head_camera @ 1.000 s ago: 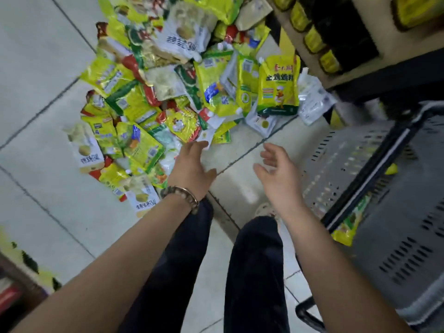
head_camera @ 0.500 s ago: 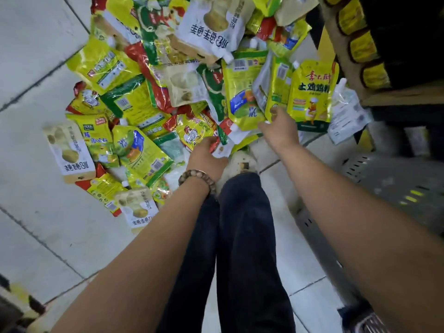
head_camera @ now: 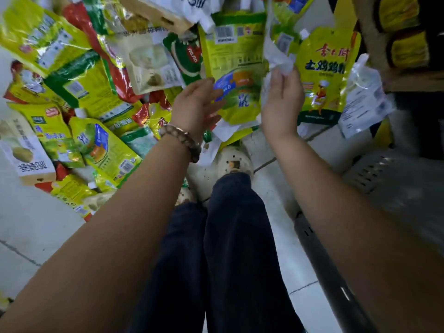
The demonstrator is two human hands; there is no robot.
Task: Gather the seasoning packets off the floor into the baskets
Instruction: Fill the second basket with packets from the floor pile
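A heap of yellow, green, red and white seasoning packets [head_camera: 91, 97] covers the floor ahead. My right hand [head_camera: 281, 97] pinches the edge of a white packet [head_camera: 276, 52] that stands up between a yellow-green packet [head_camera: 236, 68] and a yellow chicken-powder pouch [head_camera: 323, 75]. Straight fingers of my left hand [head_camera: 195, 102], which wears a bead bracelet, touch the lower left side of the yellow-green packet. A grey plastic basket [head_camera: 374, 174] stands at the right, partly behind my right forearm.
A wooden shelf with yellow jars [head_camera: 408, 49] rises at the top right. A white printed pouch [head_camera: 365, 99] lies beside the shelf. My dark trouser legs [head_camera: 216, 260] and a pale shoe [head_camera: 234, 162] stand on the white tiled floor [head_camera: 28, 224].
Both hands have reached further forward into the heap. My right hand now pinches the white packet, and my left hand has moved up from the heap's near edge onto the yellow-green packet.
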